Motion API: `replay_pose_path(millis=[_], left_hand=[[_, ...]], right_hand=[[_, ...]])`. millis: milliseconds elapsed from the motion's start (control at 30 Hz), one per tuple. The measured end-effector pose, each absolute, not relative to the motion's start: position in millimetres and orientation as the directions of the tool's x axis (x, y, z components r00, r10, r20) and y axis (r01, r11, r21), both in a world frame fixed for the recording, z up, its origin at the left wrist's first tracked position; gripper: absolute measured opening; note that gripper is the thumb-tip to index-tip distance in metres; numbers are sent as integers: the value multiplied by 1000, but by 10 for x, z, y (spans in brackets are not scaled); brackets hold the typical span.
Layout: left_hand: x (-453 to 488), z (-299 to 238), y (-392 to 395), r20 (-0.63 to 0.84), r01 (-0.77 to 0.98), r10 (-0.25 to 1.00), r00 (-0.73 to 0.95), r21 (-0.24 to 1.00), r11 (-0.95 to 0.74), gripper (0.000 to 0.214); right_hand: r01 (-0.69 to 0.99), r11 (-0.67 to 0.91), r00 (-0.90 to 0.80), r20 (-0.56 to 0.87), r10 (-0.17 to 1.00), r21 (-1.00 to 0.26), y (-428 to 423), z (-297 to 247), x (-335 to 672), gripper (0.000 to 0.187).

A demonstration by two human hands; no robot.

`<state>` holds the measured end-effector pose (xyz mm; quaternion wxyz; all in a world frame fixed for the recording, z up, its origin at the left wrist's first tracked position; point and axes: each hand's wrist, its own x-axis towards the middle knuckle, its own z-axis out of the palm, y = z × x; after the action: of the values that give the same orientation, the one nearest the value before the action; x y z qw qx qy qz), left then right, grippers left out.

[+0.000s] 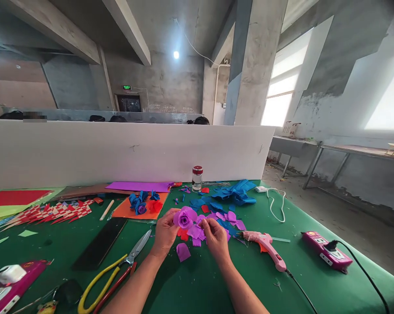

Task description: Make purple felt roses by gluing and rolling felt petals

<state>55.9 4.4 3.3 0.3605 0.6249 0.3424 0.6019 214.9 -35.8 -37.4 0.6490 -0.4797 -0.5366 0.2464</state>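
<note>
A purple paper rose point(185, 218) with layered petals is pinched in my left hand point(164, 231), its open face turned toward me. Close beside it on the right, my right hand point(215, 237) is closed at the fingertips on a small purple paper petal point(200, 219). Its fingers partly cover that petal. Below and around both hands lie several loose purple petals, one of them a separate petal point(183, 252) nearer to me. Red paper scraps point(183, 235) show just under the rose.
Right of my hands lies a pink glue gun point(265, 246), with a purple power strip point(327, 251) farther right. Scissors point(131, 253) and a dark phone-like slab point(100, 244) lie left. A glass jar point(197, 178), blue crepe paper point(238, 192) and blue flowers point(138, 203) are behind, before a white partition point(128, 150).
</note>
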Motion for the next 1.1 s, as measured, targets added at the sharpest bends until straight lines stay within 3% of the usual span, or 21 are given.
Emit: replay_pose_path(millis=[233, 400, 533, 767, 1100], left_hand=[[567, -14, 78, 229, -304, 971, 75, 932, -197, 23], [577, -39, 98, 95, -429, 977, 191, 903, -4, 24], [620, -51, 99, 88, -420, 972, 216, 908, 11, 22], [654, -68, 107, 63, -409, 979, 192, 912, 22, 24], [692, -43, 71, 104, -382, 978, 183, 924, -27, 24]], right_hand=[[227, 463, 282, 513, 811, -857, -377, -333, 2141, 31], [80, 413, 160, 420, 893, -907, -333, -371, 2056, 29], [-50, 338, 100, 332, 938, -940, -287, -410, 2004, 27], [-126, 306, 151, 286, 946, -944, -288, -359, 2016, 32], [-243, 179, 62, 169, 984, -953, -291, -357, 1994, 36]])
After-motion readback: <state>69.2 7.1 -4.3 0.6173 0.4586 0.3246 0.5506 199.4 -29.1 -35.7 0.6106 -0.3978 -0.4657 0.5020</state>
